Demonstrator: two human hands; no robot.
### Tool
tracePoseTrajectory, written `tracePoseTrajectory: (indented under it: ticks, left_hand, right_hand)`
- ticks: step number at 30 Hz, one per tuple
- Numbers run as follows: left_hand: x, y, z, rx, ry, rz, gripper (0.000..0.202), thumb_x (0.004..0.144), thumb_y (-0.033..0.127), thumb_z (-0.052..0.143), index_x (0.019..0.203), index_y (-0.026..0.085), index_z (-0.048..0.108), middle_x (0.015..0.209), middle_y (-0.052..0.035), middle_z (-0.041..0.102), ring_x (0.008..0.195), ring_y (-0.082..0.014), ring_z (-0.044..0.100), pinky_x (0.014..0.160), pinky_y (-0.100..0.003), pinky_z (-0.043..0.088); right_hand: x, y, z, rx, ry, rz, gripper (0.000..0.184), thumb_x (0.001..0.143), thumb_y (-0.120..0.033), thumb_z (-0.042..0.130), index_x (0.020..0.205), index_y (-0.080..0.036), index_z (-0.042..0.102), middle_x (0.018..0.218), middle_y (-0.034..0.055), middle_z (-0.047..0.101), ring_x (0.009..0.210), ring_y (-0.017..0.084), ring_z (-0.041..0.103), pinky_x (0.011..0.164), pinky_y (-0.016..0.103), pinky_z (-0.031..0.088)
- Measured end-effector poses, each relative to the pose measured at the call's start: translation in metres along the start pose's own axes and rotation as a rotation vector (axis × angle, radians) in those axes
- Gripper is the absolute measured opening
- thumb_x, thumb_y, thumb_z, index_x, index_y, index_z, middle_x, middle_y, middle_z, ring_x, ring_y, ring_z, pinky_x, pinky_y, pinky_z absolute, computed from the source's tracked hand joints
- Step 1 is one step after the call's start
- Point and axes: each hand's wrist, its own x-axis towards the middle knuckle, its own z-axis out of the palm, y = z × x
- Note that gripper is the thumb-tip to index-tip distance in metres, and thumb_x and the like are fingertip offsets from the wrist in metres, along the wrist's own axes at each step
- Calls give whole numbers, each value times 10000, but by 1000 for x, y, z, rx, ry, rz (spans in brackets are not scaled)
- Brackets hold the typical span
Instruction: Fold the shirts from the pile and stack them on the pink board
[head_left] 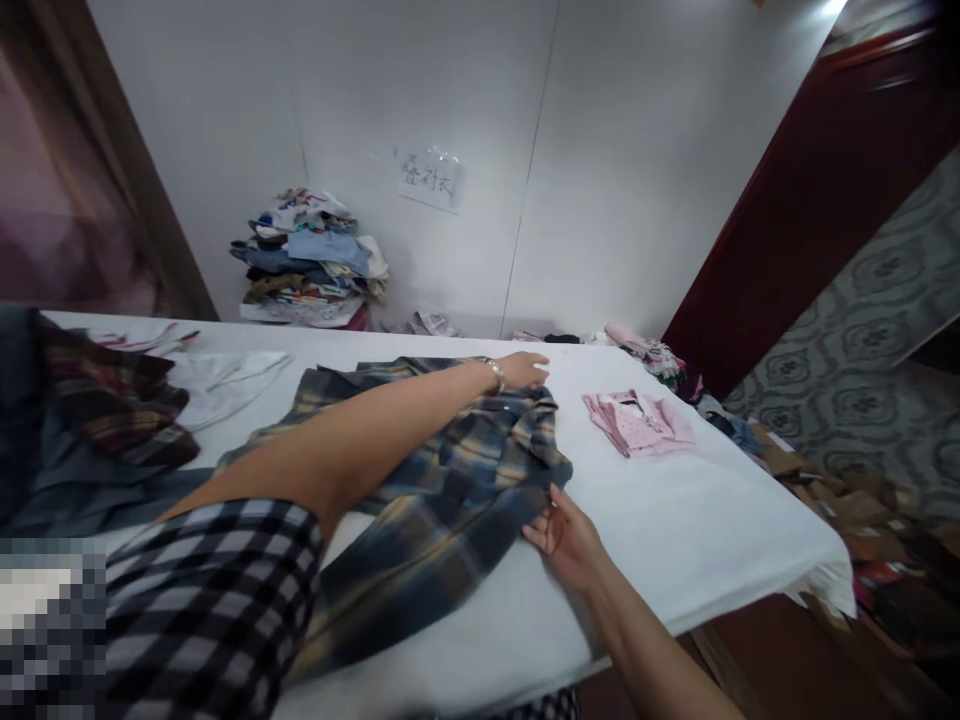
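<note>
A plaid shirt (pixel 480 440) in dark blue, grey and tan lies spread on a white-covered table (pixel 645 530), one sleeve reaching toward the near edge. My left hand (pixel 525 370), with a bracelet at the wrist, is over the shirt's far right corner. Its fingers point right and stand apart, with nothing visible between them. At the shirt's near right edge, my right hand (pixel 566 535) pinches the cloth, the thumb on top and the other fingers lower down. My left forearm crosses above the shirt and hides part of it.
A folded pink garment (pixel 637 425) lies to the right. Dark and red plaid clothes (pixel 112 400) and a white garment (pixel 225 385) cover the left side. Behind stands a tall clothes pile (pixel 315 260) by the wall. More clothes (pixel 652 355) line the back right edge; cardboard (pixel 847 500) lies beyond.
</note>
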Motion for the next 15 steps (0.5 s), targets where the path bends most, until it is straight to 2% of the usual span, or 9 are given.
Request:
tracePoseTrajectory:
  ticks: [2, 5, 8, 10, 15]
  left_hand:
    - [-32, -12, 2, 14, -80, -37, 281, 815, 410, 585, 933, 176, 689, 898, -33, 703, 862, -200, 635, 814, -334, 485]
    - [-94, -37, -9, 46, -139, -93, 277, 794, 417, 566, 885, 208, 723, 799, -5, 721, 797, -200, 646, 759, -281, 476]
    - [-168, -64, -18, 125, -166, -203, 323, 826, 442, 484, 979, 269, 710, 924, 13, 729, 855, -201, 654, 791, -277, 478]
    - [-217, -76, -20, 170, -128, -296, 354, 826, 468, 470, 1031, 290, 697, 1031, 3, 718, 956, -219, 647, 862, -295, 475]
    - [-319, -79, -17, 267, -39, -475, 480, 719, 576, 578, 1133, 344, 652, 1221, -8, 647, 1108, -286, 595, 969, -367, 468]
  right_hand:
    - [-7, 9, -13, -7, 11, 46, 201, 763, -437, 681, 765, -247, 612, 651, -27, 652, 522, 134, 626, 611, 324, 589]
    - [-17, 17, -16, -44, -24, 55, 130, 724, -421, 713, 772, -325, 639, 679, -61, 661, 548, 144, 644, 599, 336, 600]
    - [-25, 24, -9, -87, -102, 87, 109, 714, -419, 715, 753, -346, 645, 616, -82, 630, 510, 135, 627, 582, 334, 601]
    - [-29, 32, -3, -63, -126, 140, 114, 703, -388, 728, 714, -315, 640, 602, -77, 621, 502, 136, 623, 569, 332, 597]
    - [-41, 58, 17, -3, -111, 255, 182, 627, -295, 784, 648, -294, 603, 546, -105, 570, 464, 136, 606, 486, 313, 580]
